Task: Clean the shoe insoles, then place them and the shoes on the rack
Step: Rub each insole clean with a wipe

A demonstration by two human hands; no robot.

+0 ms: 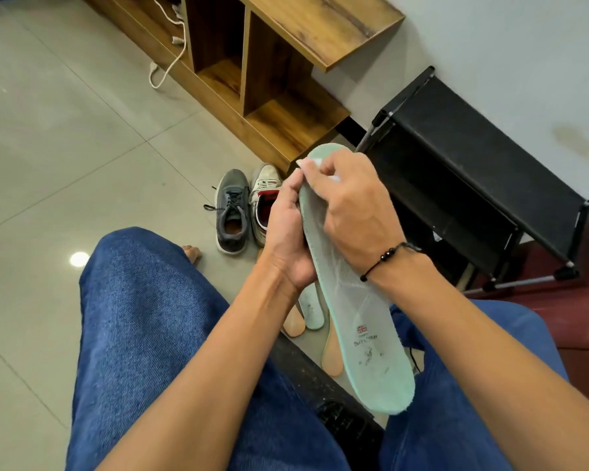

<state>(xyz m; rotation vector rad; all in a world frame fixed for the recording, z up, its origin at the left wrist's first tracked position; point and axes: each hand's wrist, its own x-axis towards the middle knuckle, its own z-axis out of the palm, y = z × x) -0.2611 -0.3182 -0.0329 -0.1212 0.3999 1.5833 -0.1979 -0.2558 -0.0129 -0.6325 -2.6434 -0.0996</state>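
Insole (361,321) is gripped along its edge by left hand (288,239) above the lap, toe end rubbed with a wipe (308,163) pinched in right hand (351,202); heel, unsupported, is judged liable to flex and slip.

Mint insole (364,321) tilted, held aloft

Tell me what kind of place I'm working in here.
Probably a home entryway or living room: a tiled floor, a black shoe rack against the wall, a wooden shelf unit, and two shoes on the floor.
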